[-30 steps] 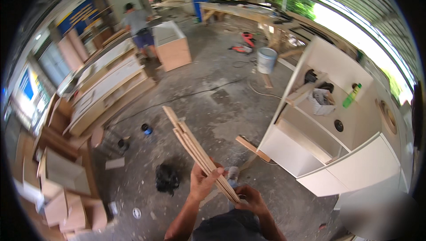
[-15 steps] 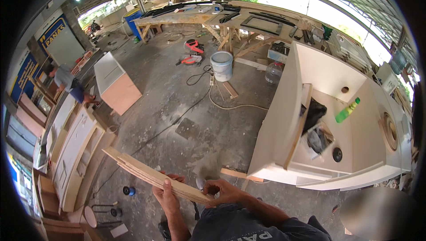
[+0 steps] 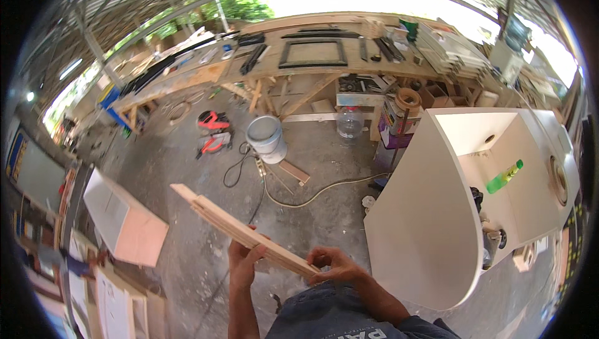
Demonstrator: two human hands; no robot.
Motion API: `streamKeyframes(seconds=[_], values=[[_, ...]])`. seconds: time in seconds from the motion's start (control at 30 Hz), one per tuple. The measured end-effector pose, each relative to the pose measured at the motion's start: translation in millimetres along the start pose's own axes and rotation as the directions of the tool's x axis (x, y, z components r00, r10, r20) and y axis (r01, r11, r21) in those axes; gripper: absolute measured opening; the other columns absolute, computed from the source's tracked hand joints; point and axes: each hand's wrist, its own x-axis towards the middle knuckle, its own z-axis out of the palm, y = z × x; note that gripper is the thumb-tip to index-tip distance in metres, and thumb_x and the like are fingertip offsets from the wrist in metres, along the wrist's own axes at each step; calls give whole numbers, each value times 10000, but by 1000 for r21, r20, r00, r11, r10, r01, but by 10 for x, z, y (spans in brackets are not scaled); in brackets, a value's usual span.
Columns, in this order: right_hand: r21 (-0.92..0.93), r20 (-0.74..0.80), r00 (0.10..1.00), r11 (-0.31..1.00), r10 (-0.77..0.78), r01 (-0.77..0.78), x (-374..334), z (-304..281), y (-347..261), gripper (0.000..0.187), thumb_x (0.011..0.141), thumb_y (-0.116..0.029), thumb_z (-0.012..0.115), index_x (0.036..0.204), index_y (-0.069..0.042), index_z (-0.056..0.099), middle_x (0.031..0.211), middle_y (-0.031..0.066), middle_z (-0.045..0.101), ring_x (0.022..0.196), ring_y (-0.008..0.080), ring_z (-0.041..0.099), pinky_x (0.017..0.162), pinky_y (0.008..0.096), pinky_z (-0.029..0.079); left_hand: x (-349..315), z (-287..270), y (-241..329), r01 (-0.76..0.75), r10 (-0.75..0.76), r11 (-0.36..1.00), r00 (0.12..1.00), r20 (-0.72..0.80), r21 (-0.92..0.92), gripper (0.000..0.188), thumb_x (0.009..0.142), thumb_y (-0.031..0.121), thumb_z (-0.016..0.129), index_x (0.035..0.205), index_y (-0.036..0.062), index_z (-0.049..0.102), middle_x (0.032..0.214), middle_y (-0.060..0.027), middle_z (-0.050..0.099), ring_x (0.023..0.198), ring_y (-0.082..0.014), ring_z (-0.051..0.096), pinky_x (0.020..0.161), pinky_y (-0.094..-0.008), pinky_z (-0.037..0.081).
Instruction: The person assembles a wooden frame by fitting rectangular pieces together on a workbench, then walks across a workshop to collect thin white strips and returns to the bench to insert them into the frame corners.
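Note:
A stack of long, thin wooden strips slants across in front of my body, its far end pointing up and left. My left hand is wrapped round the stack near its middle, thumb on the near side and fingertips showing beyond the far edge. At the near right end, my right hand grips the strips with bent fingers. One strip juts out past the others at the far end. How many strips there are I cannot make out.
A large white cabinet with a green bottle in it stands at the right. Ahead are a white bucket, a cable on the floor, a red power saw and a long workbench. A pink-and-white box stands left.
My view has swung to the right, so the bench and bucket sit further left and the white cabinet shows its outer side. Both hands still hold the wooden strips.

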Motion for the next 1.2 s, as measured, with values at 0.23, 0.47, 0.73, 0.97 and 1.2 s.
streamKeyframes(seconds=[0.23,0.47,0.73,0.97,1.2], values=[[-71,-225,957,983,-181,169,958,-1058,-379,391,768,-136,917,1049,-48,660,1037,50,728,998,153,683,951,344,517,2056,629,-95,97,-96,995,973,208,5,539,874,15,789,1331,1,504,1061,-130,696,939,-234,723,822,-372,622],[-190,-171,966,969,-193,160,2255,-2378,-1235,401,829,-190,881,1142,-12,704,1043,56,736,988,159,689,940,339,527,4013,1130,-55,54,-57,998,978,199,23,527,869,106,818,1291,-22,529,1068,-105,659,896,-212,720,749,-367,666],[-30,-107,986,991,-131,128,3574,-3579,-1971,382,967,-286,750,1199,8,672,1092,44,706,1051,109,618,949,295,485,5803,1449,191,6,-20,995,990,140,102,475,887,283,776,1220,-1,591,970,-108,698,818,-231,749,666,-379,670],[-81,-537,825,984,-176,158,4643,-4551,-2134,263,1047,-164,618,1214,31,676,1048,12,698,963,88,612,884,267,493,7536,1603,-58,143,-134,988,982,134,-62,465,888,203,779,1240,-4,558,936,-116,708,751,-243,752,624,-386,662],[-190,-815,536,975,-221,112,5970,-6035,-2310,316,991,-44,625,1290,55,657,1118,55,727,984,120,653,888,270,513,9404,1500,-246,67,-67,996,998,-11,58,427,894,255,761,1203,29,572,917,-90,669,721,-220,730,600,-367,651]])
